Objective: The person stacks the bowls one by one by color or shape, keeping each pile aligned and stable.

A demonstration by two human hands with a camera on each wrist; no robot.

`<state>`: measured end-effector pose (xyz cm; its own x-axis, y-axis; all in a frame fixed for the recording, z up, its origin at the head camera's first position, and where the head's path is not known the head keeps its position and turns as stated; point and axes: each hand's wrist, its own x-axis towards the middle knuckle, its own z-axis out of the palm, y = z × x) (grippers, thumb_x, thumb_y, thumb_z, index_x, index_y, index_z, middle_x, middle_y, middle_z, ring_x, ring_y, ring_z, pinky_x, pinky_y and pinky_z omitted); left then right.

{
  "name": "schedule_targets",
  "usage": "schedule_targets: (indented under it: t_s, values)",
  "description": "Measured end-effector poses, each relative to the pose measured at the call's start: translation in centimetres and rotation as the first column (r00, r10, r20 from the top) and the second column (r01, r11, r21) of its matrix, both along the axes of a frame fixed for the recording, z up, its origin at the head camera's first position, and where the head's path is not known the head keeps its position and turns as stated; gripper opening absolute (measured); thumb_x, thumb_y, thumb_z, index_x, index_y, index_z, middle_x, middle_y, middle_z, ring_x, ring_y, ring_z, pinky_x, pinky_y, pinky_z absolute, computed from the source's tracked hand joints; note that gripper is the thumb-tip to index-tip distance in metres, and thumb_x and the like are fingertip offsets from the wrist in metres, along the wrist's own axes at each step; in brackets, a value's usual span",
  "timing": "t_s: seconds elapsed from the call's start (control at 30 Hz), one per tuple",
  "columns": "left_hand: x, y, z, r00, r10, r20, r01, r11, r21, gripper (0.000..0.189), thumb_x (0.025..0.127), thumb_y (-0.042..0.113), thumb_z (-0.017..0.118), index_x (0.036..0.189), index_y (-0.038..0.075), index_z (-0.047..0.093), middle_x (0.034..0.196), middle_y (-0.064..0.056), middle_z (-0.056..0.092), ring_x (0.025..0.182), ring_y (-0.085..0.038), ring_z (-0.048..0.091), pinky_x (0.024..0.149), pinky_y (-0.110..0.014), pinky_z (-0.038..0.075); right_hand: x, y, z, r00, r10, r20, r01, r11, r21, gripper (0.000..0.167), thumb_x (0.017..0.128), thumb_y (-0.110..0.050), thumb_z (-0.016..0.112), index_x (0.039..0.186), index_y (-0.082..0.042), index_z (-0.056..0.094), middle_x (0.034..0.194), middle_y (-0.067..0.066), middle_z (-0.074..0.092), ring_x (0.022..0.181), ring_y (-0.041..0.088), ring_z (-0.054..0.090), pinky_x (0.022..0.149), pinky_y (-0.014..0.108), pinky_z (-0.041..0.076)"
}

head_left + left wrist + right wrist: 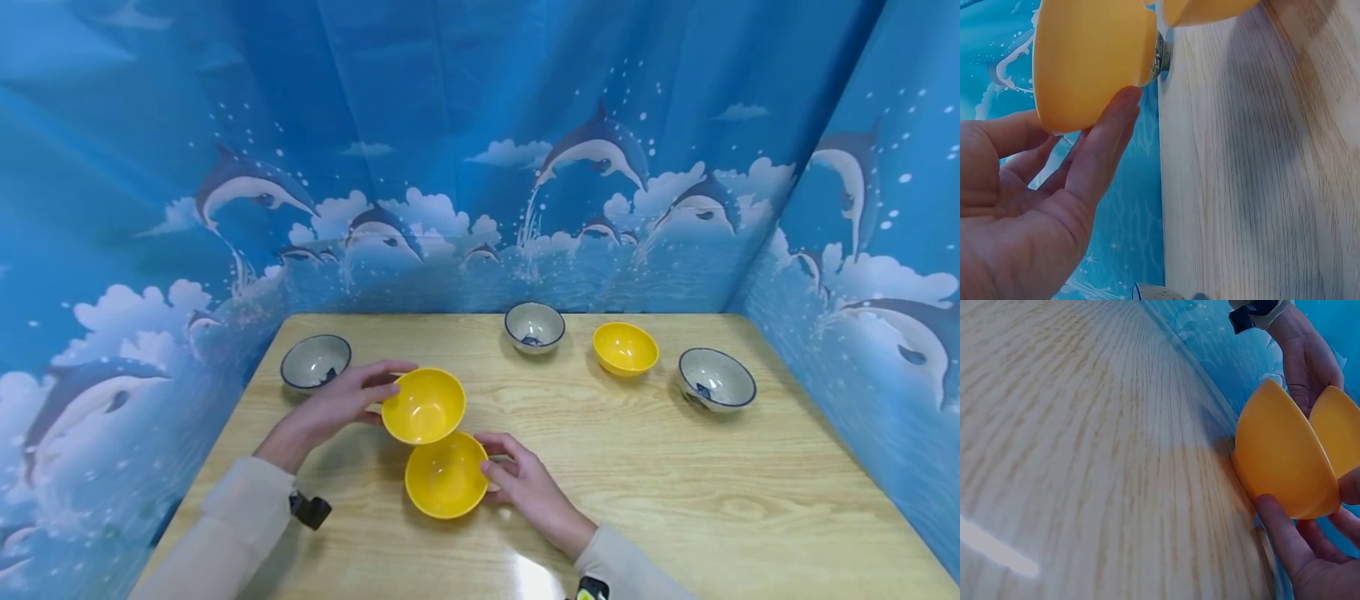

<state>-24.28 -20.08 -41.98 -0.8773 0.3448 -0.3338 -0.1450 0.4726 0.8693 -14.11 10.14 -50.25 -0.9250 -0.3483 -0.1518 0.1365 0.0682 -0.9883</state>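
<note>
My left hand (337, 404) grips a yellow bowl (424, 407) by its left side, thumb at the rim and fingers along the outside. The left wrist view shows this bowl (1091, 62) raised off the wooden table. My right hand (528, 487) pinches a second yellow bowl (447, 477) at its right rim, with fingers under its side in the right wrist view. From the head, the left-hand bowl is farther back and overlaps the rim of the right-hand one. Both bowls have nothing inside.
Behind my left hand stands a grey bowl with a dark rim (316, 363). Toward the back of the table (675, 492) are another grey bowl (534, 327), a yellow bowl (626, 349) and a third grey bowl (717, 379). A blue dolphin-print curtain (450, 167) borders the back and sides.
</note>
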Motion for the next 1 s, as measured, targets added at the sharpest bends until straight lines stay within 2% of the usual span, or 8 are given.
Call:
schedule_targets:
  t_s: [0.27,0.4,0.5,0.7,1.0]
  values:
    - [0.7,-0.2,0.0,0.996,-0.086,0.011,0.085,0.995,0.043,0.044,0.112,0.030,0.061,0.157,0.028,0.058,0.169,-0.007,0.049,0.136,-0.032,0.063,0.103,-0.052,0.064,-0.1,0.0,0.1,1.000,0.005,0.011,-0.005,1.000,-0.001,0.049,0.113,-0.024,0.059,0.159,-0.008,0.051,0.155,0.022,0.052,0.132,0.030,0.066,0.095,0.039,0.067]
    - [0.9,-0.2,-0.2,0.987,-0.160,0.014,0.158,0.984,0.087,0.048,0.113,0.032,0.061,0.160,0.024,0.055,0.171,-0.012,0.045,0.142,-0.036,0.058,0.104,-0.054,0.063,0.0,0.0,0.1,1.000,0.003,0.007,-0.003,1.000,-0.002,0.049,0.113,-0.023,0.058,0.159,-0.007,0.050,0.155,0.023,0.052,0.133,0.031,0.065,0.095,0.039,0.067]
    - [1.1,-0.2,-0.5,0.978,-0.209,0.006,0.207,0.975,0.086,0.051,0.112,0.036,0.061,0.160,0.022,0.054,0.170,-0.014,0.045,0.142,-0.036,0.057,0.102,-0.051,0.064,0.0,-0.1,0.0,1.000,-0.001,0.004,0.001,1.000,-0.012,0.050,0.113,-0.023,0.059,0.159,-0.005,0.049,0.155,0.024,0.052,0.133,0.031,0.065,0.095,0.040,0.067]
    - [1.2,0.0,-0.9,0.974,-0.227,0.000,0.226,0.972,0.068,0.051,0.110,0.042,0.063,0.158,0.022,0.057,0.165,-0.012,0.052,0.138,-0.033,0.061,0.100,-0.050,0.065,0.1,-0.2,0.0,1.000,-0.011,-0.001,0.011,0.999,-0.032,0.051,0.113,-0.021,0.060,0.158,-0.001,0.047,0.154,0.026,0.052,0.132,0.032,0.066,0.096,0.042,0.067]
    - [1.4,0.3,-1.2,0.967,-0.255,0.016,0.254,0.967,0.030,0.051,0.109,0.044,0.066,0.154,0.021,0.061,0.157,-0.010,0.060,0.131,-0.029,0.064,0.099,-0.050,0.065,0.1,-0.3,0.0,1.000,-0.008,-0.001,0.008,0.999,-0.041,0.050,0.113,-0.021,0.059,0.159,-0.002,0.048,0.154,0.026,0.052,0.131,0.031,0.067,0.097,0.042,0.067]
